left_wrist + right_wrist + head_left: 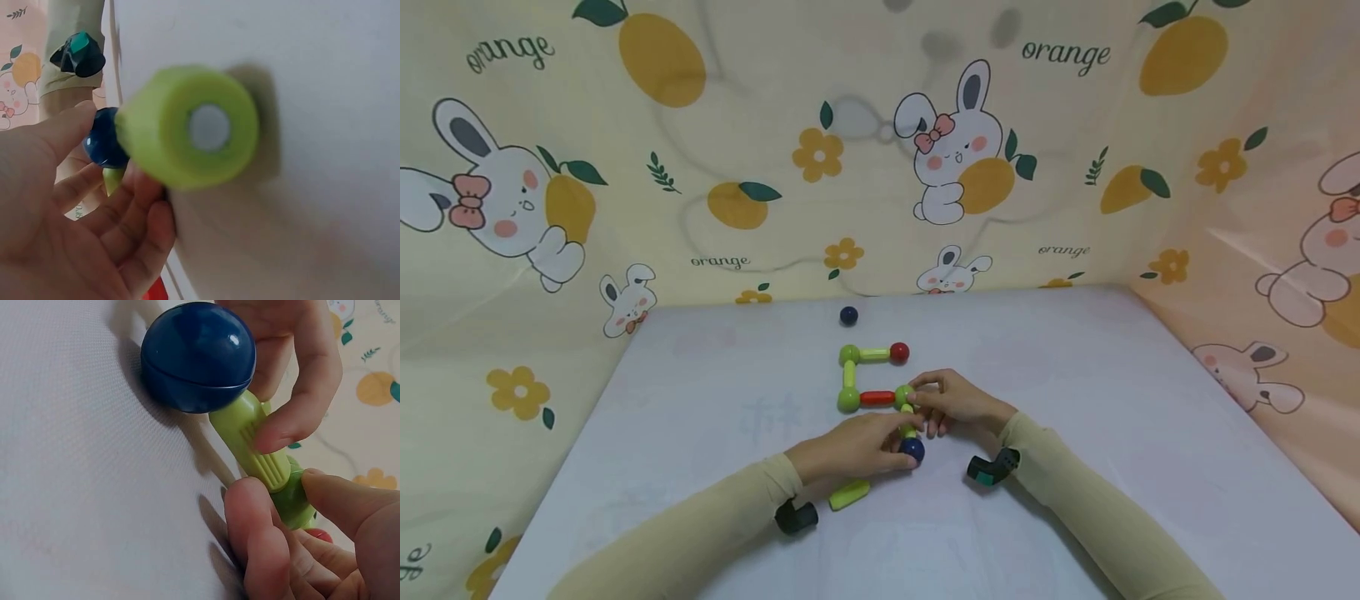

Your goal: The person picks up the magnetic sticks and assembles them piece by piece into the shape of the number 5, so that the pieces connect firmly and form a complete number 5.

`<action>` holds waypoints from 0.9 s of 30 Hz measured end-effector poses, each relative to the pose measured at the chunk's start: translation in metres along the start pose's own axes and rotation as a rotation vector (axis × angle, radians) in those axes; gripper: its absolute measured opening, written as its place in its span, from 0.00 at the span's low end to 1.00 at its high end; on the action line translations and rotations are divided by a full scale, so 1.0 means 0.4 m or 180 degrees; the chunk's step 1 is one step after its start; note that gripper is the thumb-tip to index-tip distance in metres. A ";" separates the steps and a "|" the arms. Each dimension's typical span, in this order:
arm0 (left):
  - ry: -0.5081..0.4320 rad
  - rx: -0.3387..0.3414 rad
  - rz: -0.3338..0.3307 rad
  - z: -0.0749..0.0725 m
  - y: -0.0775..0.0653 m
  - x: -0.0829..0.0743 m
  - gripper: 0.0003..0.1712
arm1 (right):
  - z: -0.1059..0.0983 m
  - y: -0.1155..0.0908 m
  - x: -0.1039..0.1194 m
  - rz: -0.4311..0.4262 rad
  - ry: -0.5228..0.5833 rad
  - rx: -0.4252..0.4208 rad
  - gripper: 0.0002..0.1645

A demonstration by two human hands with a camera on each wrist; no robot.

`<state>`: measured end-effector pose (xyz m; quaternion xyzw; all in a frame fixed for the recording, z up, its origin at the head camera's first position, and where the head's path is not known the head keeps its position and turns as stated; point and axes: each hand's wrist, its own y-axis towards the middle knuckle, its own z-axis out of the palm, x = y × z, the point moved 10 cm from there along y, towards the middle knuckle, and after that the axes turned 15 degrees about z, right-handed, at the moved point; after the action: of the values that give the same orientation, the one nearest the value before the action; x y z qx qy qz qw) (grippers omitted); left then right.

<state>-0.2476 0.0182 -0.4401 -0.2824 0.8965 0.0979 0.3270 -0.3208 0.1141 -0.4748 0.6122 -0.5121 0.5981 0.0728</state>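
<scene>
A shape of magnetic rods and balls lies on the white table. My left hand holds the dark blue ball at its near end, the thumb against the ball and a finger over the yellow-green rod. My right hand pinches the green ball at that rod's other end. From there a red rod runs left to a second green ball. Beyond it come another yellow-green rod, a third green ball, a further rod and a red ball.
A loose yellow-green rod lies below my left wrist; its silver end faces the left wrist camera. Another dark blue ball sits near the table's back edge. A printed cloth hangs behind the table.
</scene>
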 end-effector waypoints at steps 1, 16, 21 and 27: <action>-0.0025 0.0006 0.0001 -0.002 -0.003 0.001 0.35 | 0.000 0.000 0.000 0.0004 0.0000 -0.0002 0.29; -0.0069 -0.0146 -0.0106 -0.053 -0.052 0.013 0.31 | -0.026 -0.012 -0.022 -0.0134 -0.0074 -0.0075 0.32; -0.0130 -0.0201 -0.0108 -0.073 -0.086 0.019 0.27 | -0.040 -0.030 -0.012 -0.0171 -0.0013 -0.0227 0.32; -0.0136 -0.0250 -0.0231 -0.091 -0.137 0.025 0.22 | -0.048 -0.069 0.032 -0.0348 -0.0235 -0.0599 0.27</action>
<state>-0.2420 -0.0443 -0.4183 -0.3251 0.8740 0.1271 0.3380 -0.3165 0.1335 -0.4448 0.6512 -0.5342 0.5195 0.1436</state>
